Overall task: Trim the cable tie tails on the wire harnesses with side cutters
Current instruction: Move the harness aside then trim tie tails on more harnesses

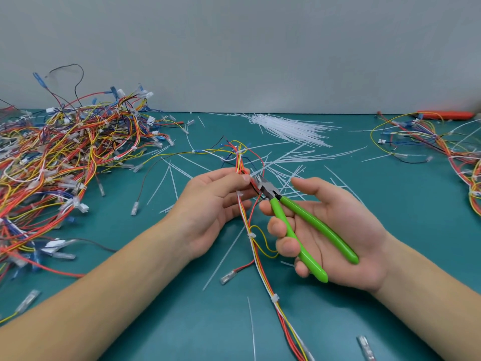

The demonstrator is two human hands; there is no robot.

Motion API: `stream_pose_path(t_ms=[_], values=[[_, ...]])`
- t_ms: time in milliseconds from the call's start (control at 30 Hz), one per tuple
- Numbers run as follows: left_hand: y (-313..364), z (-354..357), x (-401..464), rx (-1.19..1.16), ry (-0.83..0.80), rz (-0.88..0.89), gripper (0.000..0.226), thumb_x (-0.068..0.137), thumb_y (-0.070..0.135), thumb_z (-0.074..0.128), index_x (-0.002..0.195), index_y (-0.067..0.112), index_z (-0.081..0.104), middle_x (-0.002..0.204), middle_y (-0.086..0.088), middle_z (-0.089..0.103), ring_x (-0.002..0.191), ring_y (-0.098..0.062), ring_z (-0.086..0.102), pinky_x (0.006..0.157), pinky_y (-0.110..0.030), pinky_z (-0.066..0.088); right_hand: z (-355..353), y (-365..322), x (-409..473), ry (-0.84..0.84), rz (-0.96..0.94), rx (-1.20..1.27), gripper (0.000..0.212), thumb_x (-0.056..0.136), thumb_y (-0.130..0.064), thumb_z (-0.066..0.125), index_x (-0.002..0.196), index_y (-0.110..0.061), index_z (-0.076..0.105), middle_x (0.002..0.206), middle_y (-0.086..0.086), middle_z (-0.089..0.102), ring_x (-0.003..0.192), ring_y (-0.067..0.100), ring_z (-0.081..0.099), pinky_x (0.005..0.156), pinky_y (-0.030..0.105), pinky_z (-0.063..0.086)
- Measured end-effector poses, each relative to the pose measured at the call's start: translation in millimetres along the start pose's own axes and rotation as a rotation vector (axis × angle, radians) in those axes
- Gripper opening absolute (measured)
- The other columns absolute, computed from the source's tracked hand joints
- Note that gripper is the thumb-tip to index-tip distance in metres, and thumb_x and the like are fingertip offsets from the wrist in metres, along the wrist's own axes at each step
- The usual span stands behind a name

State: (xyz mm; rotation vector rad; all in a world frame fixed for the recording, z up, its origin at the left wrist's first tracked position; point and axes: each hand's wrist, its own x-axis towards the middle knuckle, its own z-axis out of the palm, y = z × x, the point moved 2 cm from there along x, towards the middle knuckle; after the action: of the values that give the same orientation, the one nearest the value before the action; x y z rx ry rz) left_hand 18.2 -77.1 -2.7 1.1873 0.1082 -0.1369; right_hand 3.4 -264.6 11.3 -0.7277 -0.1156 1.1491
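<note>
Both forearms reach in from the bottom corners over the teal table [161, 321], converging toward the middle. At the table's left lies a big tangled heap of harnesses [59, 157] in red, yellow, orange and blue; a smaller heap [442, 144] sits at the right edge, with an orange object [445, 115] just behind it by the wall. A bundle of unused white cable ties [289, 128] lies at the back centre, and cut tails [294, 162] are scattered in front of it and around the hands.

One wire harness [256, 259] runs from the bottom edge up between the hands. The left hand [210, 204] is turned palm inward, its thumb and fingers pinching the harness near its upper end, where the wires fan out above the grip. The right hand [330, 230] lies palm up, fingers curled round one green handle of the side cutters [299, 222], the other handle resting across the open palm, thumb stretched free. The handles stand spread apart, and the cutter head touches the harness just beside the left thumb. Small white cable ties [251, 235] band the harness below.
</note>
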Motion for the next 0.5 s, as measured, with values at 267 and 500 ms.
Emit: stream_pose_path(t_ms=[267, 500], values=[[-1.6, -0.7, 1.6, 0.027, -0.035, -0.005, 0.011, 0.096, 0.01, 0.063, 0.102, 0.014, 0.071, 0.097, -0.006, 0.079, 0.081, -0.013, 0.074, 0.076, -0.026, 0.057, -1.5, -0.7, -1.7, -0.037, 0.005, 0.028, 0.053, 0.103, -0.047, 0.04, 0.118, -0.003, 0.066, 0.09, 0.014, 0.067, 0.069, 0.029, 0.07, 0.059, 0.043, 0.063], [-2.7, -0.7, 2.2, 0.061, -0.074, 0.008, 0.013, 0.097, 0.011, 0.062, 0.107, 0.013, 0.071, 0.097, -0.003, 0.079, 0.076, -0.009, 0.073, 0.076, -0.025, 0.054, -1.2, 0.7, -0.9, 0.014, -0.015, 0.023, 0.045, 0.101, -0.039, 0.042, 0.109, -0.008, 0.073, 0.08, 0.007, 0.065, 0.06, 0.021, 0.066, 0.05, 0.035, 0.06]])
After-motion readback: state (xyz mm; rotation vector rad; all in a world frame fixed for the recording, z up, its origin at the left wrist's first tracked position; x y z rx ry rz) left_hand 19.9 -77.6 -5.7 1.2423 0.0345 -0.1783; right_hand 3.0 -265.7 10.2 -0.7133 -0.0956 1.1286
